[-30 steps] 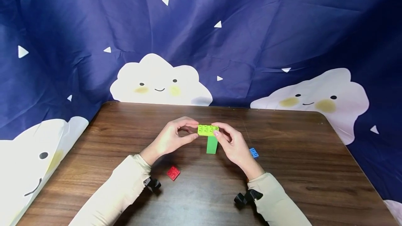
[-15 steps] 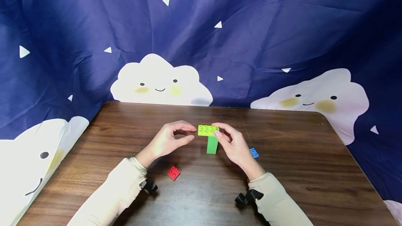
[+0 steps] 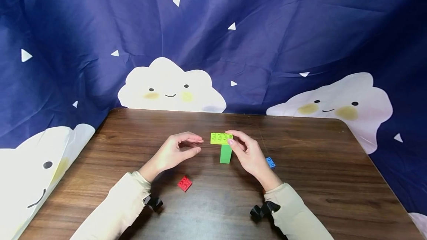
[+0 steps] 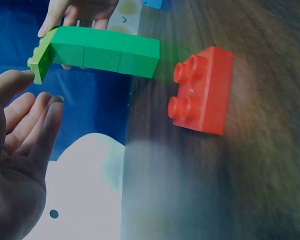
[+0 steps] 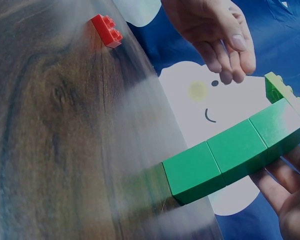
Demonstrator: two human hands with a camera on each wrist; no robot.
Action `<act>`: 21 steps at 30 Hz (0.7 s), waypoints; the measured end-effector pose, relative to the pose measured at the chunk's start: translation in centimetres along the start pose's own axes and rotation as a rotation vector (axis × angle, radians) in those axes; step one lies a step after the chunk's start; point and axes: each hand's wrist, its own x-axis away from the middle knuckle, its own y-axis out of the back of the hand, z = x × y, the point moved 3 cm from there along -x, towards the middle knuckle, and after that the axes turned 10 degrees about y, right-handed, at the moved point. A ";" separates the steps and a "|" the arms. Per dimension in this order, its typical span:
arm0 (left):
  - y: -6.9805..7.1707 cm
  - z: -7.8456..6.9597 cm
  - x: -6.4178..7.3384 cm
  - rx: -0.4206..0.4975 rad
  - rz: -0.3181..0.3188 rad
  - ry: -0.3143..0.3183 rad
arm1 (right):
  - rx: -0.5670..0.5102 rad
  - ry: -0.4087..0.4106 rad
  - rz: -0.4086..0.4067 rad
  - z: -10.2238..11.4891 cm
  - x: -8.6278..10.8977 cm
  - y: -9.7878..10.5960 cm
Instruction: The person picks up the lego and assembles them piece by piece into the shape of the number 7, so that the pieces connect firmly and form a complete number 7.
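A stack of three green bricks (image 5: pixel 215 162) stands upright on the wooden table. Across its top lies a flat lime-green brick (image 3: pixel 218 138) with two rows of studs, jutting out past the stack to the left. My right hand (image 3: pixel 246 155) pinches the right end of this lime brick between thumb and forefinger; its other fingers lie beside the stack's top in the right wrist view. Off to the left, my left hand (image 3: pixel 173 152) is empty, thumb and fingers parted and facing the lime brick's free end across a small gap.
A red two-by-two brick (image 3: pixel 185 183) lies on the table (image 3: pixel 213 210) nearer the person, below the left hand. A blue brick (image 3: pixel 270 162) lies just right of the right hand. A dark blue curtain (image 3: pixel 253 47) with cloud faces hangs behind the table.
My left hand has let go of the lime brick's left end and drawn back to the left. The right hand and the stack have stayed in place.
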 end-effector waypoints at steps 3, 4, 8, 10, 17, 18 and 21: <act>0.2 0.4 0.4 -0.001 -0.002 0.005 | -0.008 -0.003 0.002 0.0 0.0 0.0; 0.2 0.5 0.5 -0.002 -0.004 0.007 | -0.009 -0.003 0.002 0.0 0.0 0.0; 0.5 1.0 0.9 -0.006 -0.010 0.007 | -0.015 -0.003 0.002 0.0 -0.1 0.0; 0.7 1.1 1.2 -0.014 -0.010 0.014 | -0.011 -0.001 0.003 0.0 -0.1 0.0; 0.9 1.9 2.3 -0.015 0.015 0.038 | -0.019 -0.006 0.009 0.0 -0.1 0.0; 0.9 2.0 2.5 -0.017 0.016 0.038 | -0.021 -0.008 0.009 0.0 -0.1 0.0; 1.0 2.3 2.9 -0.026 0.014 0.043 | -0.024 -0.014 0.009 0.0 0.0 0.0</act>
